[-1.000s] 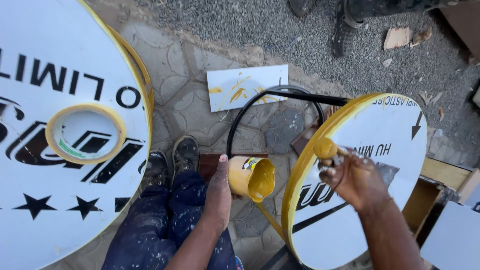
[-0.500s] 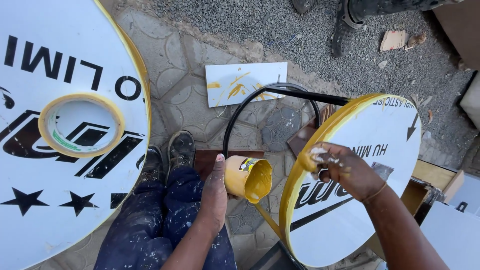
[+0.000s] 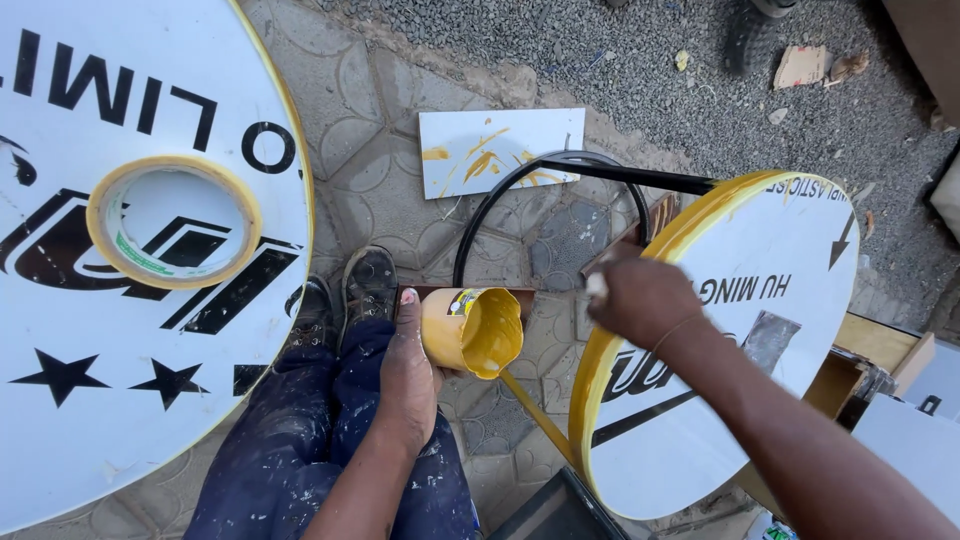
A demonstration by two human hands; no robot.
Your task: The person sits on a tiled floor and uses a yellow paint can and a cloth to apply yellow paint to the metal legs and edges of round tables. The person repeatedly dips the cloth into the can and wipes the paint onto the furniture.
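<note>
The left hand point(image 3: 408, 360) is wrapped around a small yellow paint can point(image 3: 470, 331), tipped on its side with the open mouth facing the right hand. The right hand point(image 3: 640, 300), closed on something pale I cannot make out, rests at the yellow edge of a round white sign point(image 3: 740, 360), just beside the can and nearer the sign. Beyond the left hand lies a bigger round white sign point(image 3: 90, 400) carrying a tape roll point(image 3: 172, 222). A paint-smeared white board point(image 3: 500, 150) lies farther off on the paving.
</note>
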